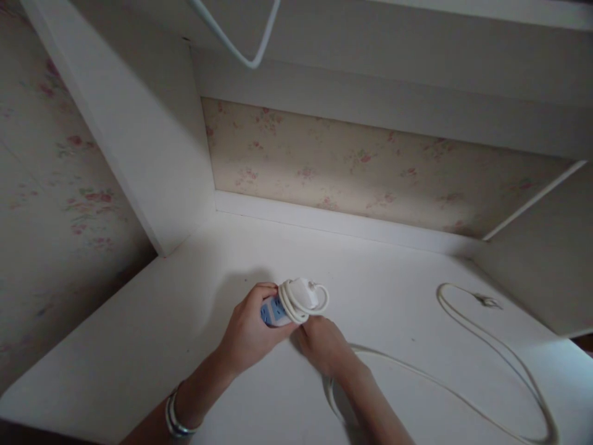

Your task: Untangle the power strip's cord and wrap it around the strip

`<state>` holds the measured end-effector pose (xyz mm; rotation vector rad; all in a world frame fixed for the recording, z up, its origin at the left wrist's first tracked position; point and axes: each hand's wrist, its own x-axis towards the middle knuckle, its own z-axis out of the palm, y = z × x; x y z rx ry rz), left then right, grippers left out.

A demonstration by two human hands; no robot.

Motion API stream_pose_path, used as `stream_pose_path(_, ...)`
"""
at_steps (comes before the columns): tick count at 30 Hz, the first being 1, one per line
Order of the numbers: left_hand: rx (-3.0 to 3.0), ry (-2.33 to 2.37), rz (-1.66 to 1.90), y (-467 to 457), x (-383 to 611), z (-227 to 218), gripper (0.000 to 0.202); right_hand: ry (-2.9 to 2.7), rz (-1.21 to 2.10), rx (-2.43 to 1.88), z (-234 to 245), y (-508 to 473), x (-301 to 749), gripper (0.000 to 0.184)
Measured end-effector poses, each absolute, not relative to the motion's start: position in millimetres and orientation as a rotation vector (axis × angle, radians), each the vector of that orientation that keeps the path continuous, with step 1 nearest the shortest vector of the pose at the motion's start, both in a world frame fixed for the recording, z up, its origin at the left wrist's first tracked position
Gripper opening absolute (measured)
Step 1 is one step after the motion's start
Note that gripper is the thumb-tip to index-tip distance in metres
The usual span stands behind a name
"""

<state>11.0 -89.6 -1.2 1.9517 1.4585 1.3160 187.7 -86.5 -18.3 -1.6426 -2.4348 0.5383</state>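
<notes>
My left hand (250,324) is closed around a white power strip (306,292) with blue socket faces. It is held up above the white desk surface. Several turns of white cord (288,301) wrap the strip's middle, and a small loop sticks out at its end. Just below and to the right, my right hand (322,343) is closed at the cord; its fingertips are partly hidden under the strip. From there the loose cord (417,372) runs right across the desk in a wide curve. It ends in a plug (487,301) lying near the right panel.
The white desk (370,278) has a raised back edge (343,221). A white panel (152,123) stands at the left, another panel (542,247) at the right. Overhead is a shelf (370,93) with a bent white rod (252,62) hanging in front. Floral wallpaper (306,167) lies behind.
</notes>
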Motion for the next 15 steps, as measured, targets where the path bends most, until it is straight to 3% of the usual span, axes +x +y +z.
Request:
stream_pose_path(7,2.026,1.624,1.236,-75,7,-6,0.047,-2.411,0.315,-1.538,-9,-96,189,0.031)
stream_pose_path(15,2.264,1.725,0.688,-74,7,-9,0.051,-2.45,0.014,-1.339,-11,-96,201,0.028)
